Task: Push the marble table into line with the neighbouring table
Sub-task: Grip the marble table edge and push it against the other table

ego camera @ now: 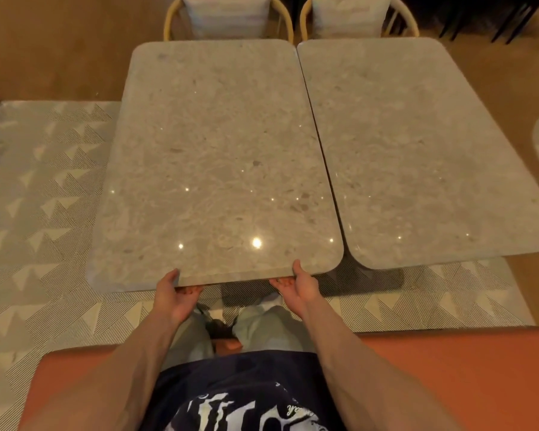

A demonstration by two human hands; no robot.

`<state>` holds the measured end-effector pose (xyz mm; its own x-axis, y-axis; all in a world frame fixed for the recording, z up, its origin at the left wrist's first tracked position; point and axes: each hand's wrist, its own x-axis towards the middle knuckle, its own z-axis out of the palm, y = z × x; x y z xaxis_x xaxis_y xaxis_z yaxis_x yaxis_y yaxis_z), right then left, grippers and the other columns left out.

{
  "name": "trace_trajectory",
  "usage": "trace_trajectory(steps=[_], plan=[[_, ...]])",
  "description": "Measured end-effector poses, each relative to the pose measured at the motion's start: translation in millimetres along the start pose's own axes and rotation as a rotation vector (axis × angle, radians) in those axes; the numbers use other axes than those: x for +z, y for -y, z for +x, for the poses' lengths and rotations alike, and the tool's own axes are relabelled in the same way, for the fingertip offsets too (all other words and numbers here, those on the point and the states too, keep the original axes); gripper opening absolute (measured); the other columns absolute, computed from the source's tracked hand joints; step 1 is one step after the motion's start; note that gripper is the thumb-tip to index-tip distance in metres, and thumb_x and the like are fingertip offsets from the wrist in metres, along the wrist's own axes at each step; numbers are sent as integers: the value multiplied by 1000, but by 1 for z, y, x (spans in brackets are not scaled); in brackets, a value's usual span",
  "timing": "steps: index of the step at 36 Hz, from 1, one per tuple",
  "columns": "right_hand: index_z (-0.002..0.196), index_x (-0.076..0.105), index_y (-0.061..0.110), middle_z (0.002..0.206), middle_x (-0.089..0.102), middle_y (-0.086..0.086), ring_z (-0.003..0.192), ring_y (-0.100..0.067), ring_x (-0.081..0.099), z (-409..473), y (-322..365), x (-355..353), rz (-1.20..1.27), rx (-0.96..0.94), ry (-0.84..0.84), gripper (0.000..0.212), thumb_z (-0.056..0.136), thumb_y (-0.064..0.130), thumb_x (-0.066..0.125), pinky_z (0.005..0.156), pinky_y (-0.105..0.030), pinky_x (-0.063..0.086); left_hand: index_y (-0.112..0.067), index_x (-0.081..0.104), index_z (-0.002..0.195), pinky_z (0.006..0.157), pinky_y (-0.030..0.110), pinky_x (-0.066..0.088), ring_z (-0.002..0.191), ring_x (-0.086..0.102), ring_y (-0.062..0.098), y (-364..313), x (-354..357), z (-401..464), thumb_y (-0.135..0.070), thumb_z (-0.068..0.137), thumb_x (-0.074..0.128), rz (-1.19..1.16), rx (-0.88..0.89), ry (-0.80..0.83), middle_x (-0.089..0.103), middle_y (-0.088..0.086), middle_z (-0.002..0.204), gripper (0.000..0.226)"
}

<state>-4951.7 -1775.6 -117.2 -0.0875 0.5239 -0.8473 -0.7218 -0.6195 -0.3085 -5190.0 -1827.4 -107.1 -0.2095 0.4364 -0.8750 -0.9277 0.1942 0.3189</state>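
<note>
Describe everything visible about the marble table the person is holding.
The marble table has a pale, speckled, glossy rectangular top with rounded corners, reflecting ceiling lights. Its right edge runs along the neighbouring table, a thin gap between; its near edge sits closer to the person. The left hand and right hand grip that near edge, thumbs on top.

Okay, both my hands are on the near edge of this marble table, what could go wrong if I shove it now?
1. The marble table nearly touches the neighbouring table; a skewed shove could knock the edges together.
2. The fingers of the left hand and right hand curl under the rim and may get pinched.
3. Chairs stand close behind the far edge.
</note>
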Motion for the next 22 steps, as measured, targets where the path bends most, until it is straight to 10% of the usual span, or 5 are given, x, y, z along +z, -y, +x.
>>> trace_trajectory(steps=[22], plan=[[138,44,-2,130,57,-24,127,-40,53,-1,6,-13,-57,35,-49,39,105,17,45,110,-56,40,-4,42,145,107,45,44,129,53,32,15,1,-11,-22,104,39,15,-48,-19,52,19,142,45]])
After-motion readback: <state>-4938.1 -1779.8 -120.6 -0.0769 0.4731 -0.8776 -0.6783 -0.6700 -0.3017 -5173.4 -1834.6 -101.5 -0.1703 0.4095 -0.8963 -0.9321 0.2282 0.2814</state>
